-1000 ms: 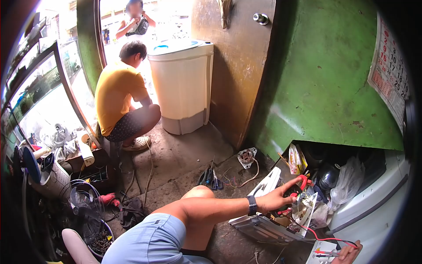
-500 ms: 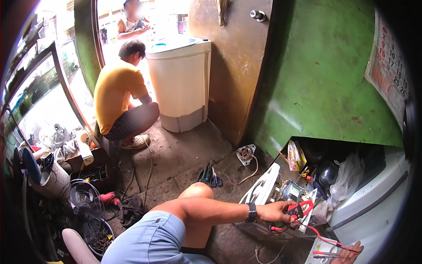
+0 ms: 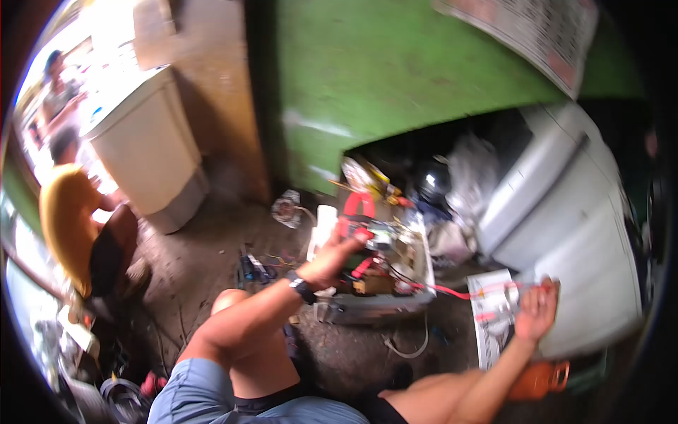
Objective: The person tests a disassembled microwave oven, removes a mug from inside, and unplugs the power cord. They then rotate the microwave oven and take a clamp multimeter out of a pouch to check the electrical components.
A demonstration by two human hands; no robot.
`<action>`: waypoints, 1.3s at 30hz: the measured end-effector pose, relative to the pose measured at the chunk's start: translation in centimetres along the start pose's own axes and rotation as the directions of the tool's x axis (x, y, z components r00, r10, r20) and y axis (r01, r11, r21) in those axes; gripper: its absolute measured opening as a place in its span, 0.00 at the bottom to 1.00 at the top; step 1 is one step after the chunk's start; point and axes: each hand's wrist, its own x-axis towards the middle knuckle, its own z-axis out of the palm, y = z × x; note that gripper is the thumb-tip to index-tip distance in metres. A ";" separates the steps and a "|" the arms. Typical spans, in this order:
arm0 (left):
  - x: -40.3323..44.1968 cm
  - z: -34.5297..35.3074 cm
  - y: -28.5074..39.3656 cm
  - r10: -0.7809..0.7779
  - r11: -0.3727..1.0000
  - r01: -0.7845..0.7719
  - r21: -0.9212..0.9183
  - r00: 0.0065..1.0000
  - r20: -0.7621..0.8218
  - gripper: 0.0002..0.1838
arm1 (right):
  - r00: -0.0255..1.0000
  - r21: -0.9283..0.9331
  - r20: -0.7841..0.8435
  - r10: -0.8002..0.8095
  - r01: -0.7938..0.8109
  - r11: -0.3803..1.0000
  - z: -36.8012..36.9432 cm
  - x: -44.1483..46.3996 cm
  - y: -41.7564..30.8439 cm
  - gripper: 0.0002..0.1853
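The view is smeared by motion. My left hand (image 3: 326, 263), with a dark watch on the wrist, is wrapped round a red and black clamp meter (image 3: 360, 205). The meter is over an opened white appliance casing (image 3: 374, 308) with wires and parts inside. A red test lead (image 3: 452, 291) runs from near the meter across to my right hand (image 3: 537, 311). The fingers of that hand are closed on the test probes, whose tips are too blurred to make out. Below the lead, a white printed sheet (image 3: 484, 304) lies partly behind the right hand.
A large white appliance body (image 3: 565, 247) lies at the right, above an orange object (image 3: 537, 381). Hand tools (image 3: 254, 268) and a small motor (image 3: 286, 209) sit on the floor. Leftward, a person in yellow (image 3: 70, 226) crouches by a washing machine (image 3: 148, 155); another person (image 3: 56, 99) is behind.
My view has swung to the right, so the scene has shifted left. The clamp meter now points up over the casing. My right hand has come further into view, lifting the probes.
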 end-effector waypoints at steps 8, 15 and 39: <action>1.9 -2.1 -0.8 0.194 0.973 -0.190 0.131 0.981 -0.019 0.32 | 0.995 0.129 -0.077 -0.057 0.067 0.989 -0.5 0.6 -0.5 0.13; 3.6 -2.5 -0.2 0.396 0.867 -0.351 0.354 0.916 -0.062 0.36 | 0.908 -0.088 -0.414 -0.063 0.029 0.996 -0.8 2.1 2.0 0.10; 7.5 -8.0 2.5 0.163 0.422 -0.219 0.880 0.973 0.164 0.31 | 0.537 0.141 0.838 -0.095 -0.045 0.989 4.8 -1.1 -6.2 0.09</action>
